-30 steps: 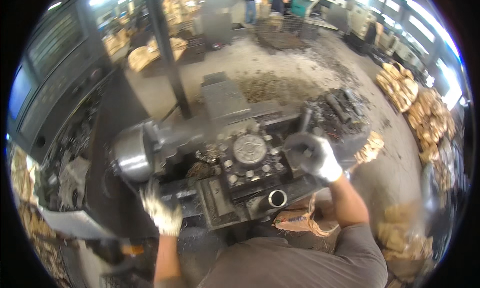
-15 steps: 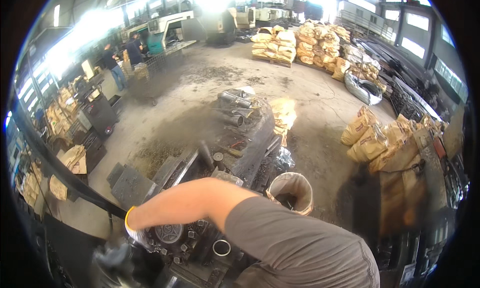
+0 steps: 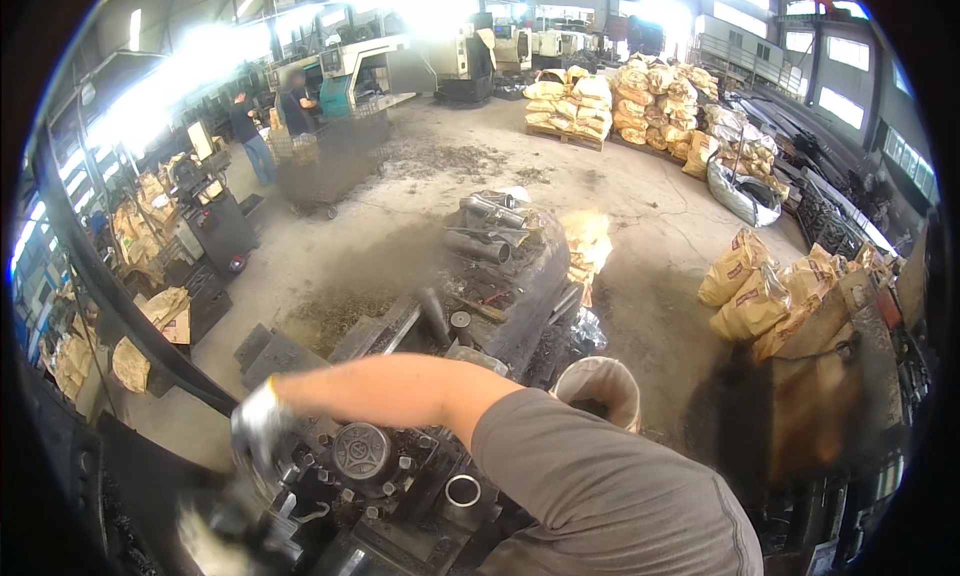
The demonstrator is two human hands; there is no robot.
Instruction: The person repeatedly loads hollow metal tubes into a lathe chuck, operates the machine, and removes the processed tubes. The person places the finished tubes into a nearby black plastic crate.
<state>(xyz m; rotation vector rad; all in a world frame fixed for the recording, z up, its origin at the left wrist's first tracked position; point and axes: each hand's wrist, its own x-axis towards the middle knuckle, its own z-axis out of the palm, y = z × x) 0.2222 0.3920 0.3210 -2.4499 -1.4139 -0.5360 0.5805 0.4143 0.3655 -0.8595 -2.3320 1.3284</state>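
My right arm stretches across a dark, oily machine to the left. At its end is my right hand (image 3: 260, 431) in a whitish glove with a yellow cuff, blurred, its fingers pointing down beside shiny metal parts (image 3: 285, 521) of the machine. Lower left, a pale blurred shape looks like my gloved left hand (image 3: 212, 544); its fingers are smeared. Whether either hand holds anything cannot be made out. Right of my right hand sits a round embossed cap (image 3: 362, 451) with square-headed bolts around it. Farther right is a metal ring (image 3: 463, 491) on the machine.
Beyond my arm, a cluttered bench (image 3: 535, 276) carries metal tubes (image 3: 478, 246) and tools. A pale bucket-like container (image 3: 600, 384) stands beside it. Filled sacks (image 3: 745, 286) lie at right, with stacked sacks (image 3: 570, 106) farther back. Two people (image 3: 250, 136) stand at far left.
My right hand has lifted a little and drawn back from the lower metal parts. A pale glove shape has come into sight at lower left. The whole view has shifted slightly.
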